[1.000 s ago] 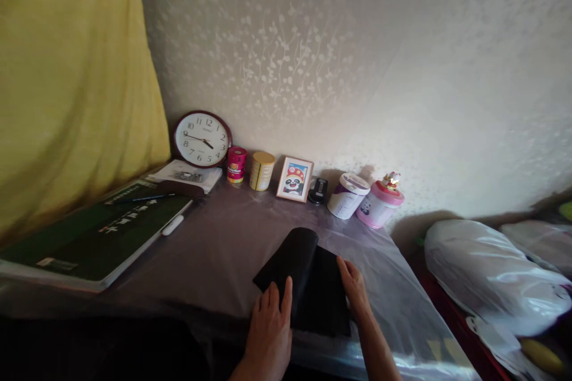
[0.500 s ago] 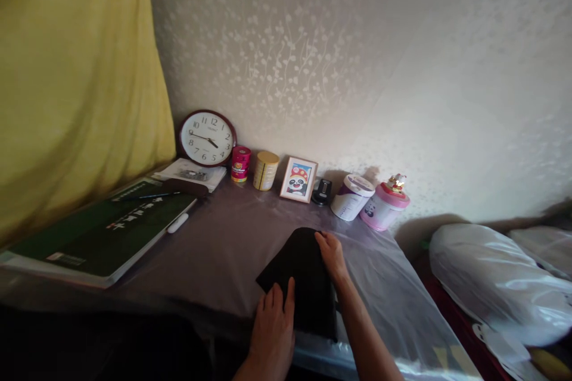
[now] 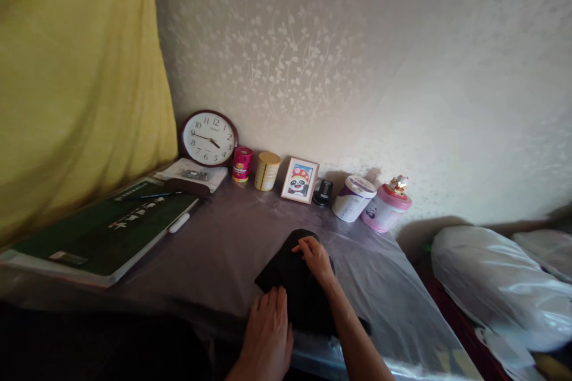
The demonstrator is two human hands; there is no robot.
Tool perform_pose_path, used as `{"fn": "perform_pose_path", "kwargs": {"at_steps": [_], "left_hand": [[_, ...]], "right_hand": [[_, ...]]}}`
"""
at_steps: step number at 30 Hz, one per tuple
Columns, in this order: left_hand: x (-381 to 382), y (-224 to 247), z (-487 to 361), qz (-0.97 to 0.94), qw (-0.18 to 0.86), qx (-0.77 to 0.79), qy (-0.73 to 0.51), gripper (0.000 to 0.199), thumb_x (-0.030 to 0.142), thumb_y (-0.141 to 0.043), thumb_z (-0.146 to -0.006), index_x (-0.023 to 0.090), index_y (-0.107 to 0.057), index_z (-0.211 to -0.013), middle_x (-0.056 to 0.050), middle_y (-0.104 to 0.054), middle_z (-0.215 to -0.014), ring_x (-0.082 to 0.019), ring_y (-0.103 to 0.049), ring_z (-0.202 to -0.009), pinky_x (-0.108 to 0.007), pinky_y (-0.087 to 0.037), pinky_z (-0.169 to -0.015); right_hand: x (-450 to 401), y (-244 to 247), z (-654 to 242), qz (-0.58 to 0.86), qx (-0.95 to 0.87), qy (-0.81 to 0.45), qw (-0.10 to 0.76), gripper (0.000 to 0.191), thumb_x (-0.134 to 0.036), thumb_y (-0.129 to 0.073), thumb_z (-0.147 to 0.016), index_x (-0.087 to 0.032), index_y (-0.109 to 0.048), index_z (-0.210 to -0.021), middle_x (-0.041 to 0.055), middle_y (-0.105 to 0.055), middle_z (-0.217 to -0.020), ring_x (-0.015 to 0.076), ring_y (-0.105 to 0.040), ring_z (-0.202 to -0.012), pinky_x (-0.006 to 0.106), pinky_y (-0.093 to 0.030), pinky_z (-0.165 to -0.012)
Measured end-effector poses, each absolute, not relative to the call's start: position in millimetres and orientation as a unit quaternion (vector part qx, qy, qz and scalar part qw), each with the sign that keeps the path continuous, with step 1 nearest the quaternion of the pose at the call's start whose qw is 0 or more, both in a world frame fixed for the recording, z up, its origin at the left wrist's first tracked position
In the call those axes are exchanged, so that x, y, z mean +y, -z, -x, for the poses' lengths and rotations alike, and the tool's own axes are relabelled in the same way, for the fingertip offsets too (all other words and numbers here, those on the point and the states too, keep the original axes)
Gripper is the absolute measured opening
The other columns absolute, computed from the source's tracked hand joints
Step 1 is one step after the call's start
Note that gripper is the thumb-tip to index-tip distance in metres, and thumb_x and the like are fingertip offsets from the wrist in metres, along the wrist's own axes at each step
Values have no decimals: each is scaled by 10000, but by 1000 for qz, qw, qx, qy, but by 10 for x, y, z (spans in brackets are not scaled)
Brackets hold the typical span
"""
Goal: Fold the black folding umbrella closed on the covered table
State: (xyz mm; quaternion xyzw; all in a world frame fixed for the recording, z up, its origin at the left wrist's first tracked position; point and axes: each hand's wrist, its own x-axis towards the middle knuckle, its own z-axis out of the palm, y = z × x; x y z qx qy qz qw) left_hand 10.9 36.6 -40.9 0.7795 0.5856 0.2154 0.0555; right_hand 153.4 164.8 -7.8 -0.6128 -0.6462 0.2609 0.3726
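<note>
A piece of folded black cloth lies near the front edge of the table; its exact kind is hard to make out. My right hand is on its far part, with bent fingers closed at the fabric. At the cloth's near left edge rests my left hand, its fingers stretched out and side by side, the fingertips touching the fabric. A small dark end of the cloth shows to the right of my right forearm.
Along the wall stand a round clock, a pink can, a yellow can, a panda picture frame, a black stapler-like object, a white tub and a pink tub. A large green book lies left.
My right hand has moved left and inward from the cloth's far right edge onto its top. My left hand has shifted slightly down and left, and its raised index finger now lies beside the others.
</note>
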Motion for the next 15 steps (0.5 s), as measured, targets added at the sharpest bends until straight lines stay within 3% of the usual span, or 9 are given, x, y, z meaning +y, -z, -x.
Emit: {"fn": "perform_pose_path", "kwargs": {"at_steps": [6,12,15], "left_hand": [[403,226,-169,-819,-4,493,-292,320,175,-393,-814,180,-558,-1089,-80,-574,-1174,-218,-531,-1067,-394,-429,-921],[475,375,-271,-802,-11,551,-230,494,178,-484,-769,99,-454,-1256,-133,-507,-1287,-253,-497,-1128,-405,-438,-933],[472,475,-270,-802,-33,553,-225,501,197,-507,-767,102,-460,-1256,-132,-515,-1281,-253,-497,-1131,-389,-446,-926]], "right_hand": [[1452,122,-1505,560,-714,-180,380,189,-310,-471,-840,-264,-624,-940,-16,-708,-804,183,-619,-807,311,-449,-765],[1192,100,-1488,480,-779,-180,360,199,-280,-479,-866,-287,-670,-920,3,-687,-845,171,-590,-820,300,-480,-759],[1098,132,-1534,439,-814,-152,348,234,-247,-459,-880,-281,-649,-1012,18,-688,-919,186,-571,-947,340,-465,-835]]}}
